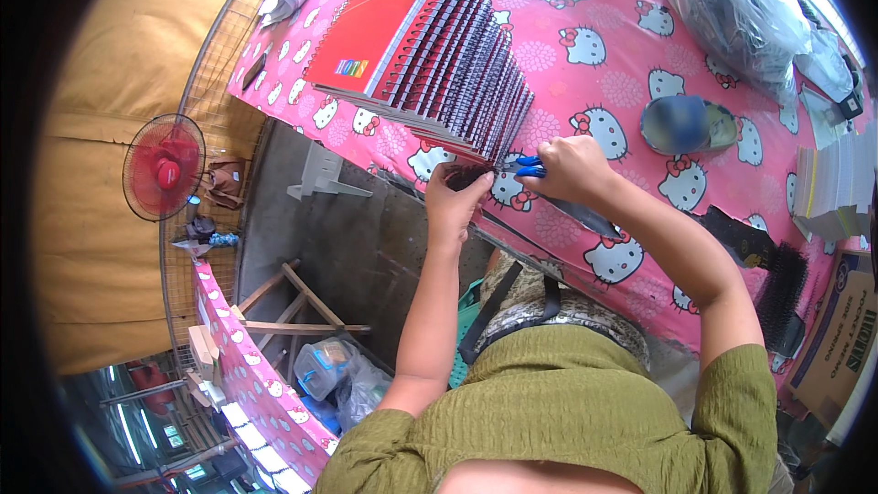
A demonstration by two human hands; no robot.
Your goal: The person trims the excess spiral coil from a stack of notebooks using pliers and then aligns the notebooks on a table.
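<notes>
Notebooks (448,55) wall off far side of left hand (452,199). Lane on desk (541,26) between notebooks and bags (741,18), wide enough for right hand (574,169). Right of that hand: blue round thing (673,124) in the way, then paper pile (834,181). Black coils (785,288) just beside right elbow (730,311), box (834,338) beyond them

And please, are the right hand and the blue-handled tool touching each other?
Touching. The head view shows the right hand gripping the blue-handled tool, its fingers against the blue handles.
</notes>
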